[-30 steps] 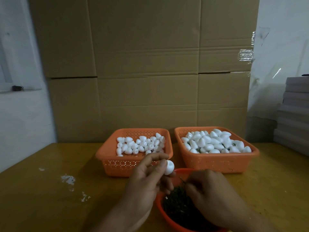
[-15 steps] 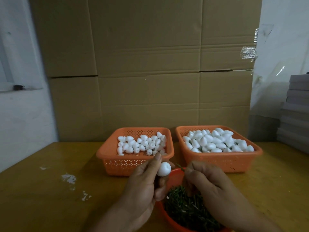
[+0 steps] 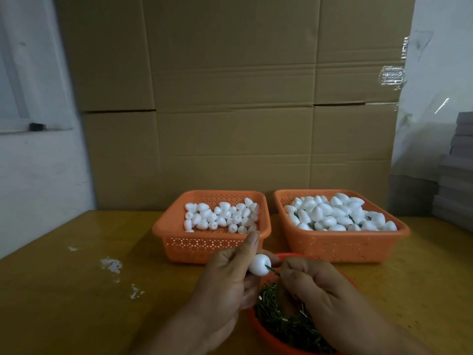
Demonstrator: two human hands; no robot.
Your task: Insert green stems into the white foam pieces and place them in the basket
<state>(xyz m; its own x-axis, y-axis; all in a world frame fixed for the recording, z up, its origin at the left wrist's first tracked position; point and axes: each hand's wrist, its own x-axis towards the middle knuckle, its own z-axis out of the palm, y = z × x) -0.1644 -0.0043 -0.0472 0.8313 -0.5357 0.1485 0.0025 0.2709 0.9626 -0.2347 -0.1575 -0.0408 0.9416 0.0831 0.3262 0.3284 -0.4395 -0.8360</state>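
- white wall (image 3: 38,175), far left: pale surface with a small dark object (image 3: 37,126) on a ledge.
- counter (image 3: 64,290): yellow-brown top carrying all the containers; white flecks (image 3: 111,265) lie scattered on its left part.
- cardboard sheets (image 3: 230,98): upright behind the counter, filling the middle of the background.
- left basket (image 3: 212,244): orange, perforated, holding a loose single layer of small white foam pieces (image 3: 221,217).
- left hand (image 3: 222,285): grips one foam piece (image 3: 259,264) between thumb and curled fingers, forefinger raised in front of the left basket's near wall; the piece is held above the counter, just beside the bowl's far rim.
- green stem (image 3: 272,270): thin and dark, its left tip touching the right side of the held foam piece, its other end pinched by the right hand.
- orange bowl (image 3: 271,339): round, nearest the camera, filled with a heap of green stems (image 3: 284,321); partly covered by both hands.
- right hand (image 3: 314,290): fingers clenched around the stem's end, resting over the bowl.
- right basket (image 3: 343,244): orange, perforated, piled high with white foam pieces (image 3: 335,213); dark stem ends show between some of them.
- grey stacked boards (image 3: 458,170), far right edge: beside a clear plastic sheet (image 3: 430,124) hanging over the wall.
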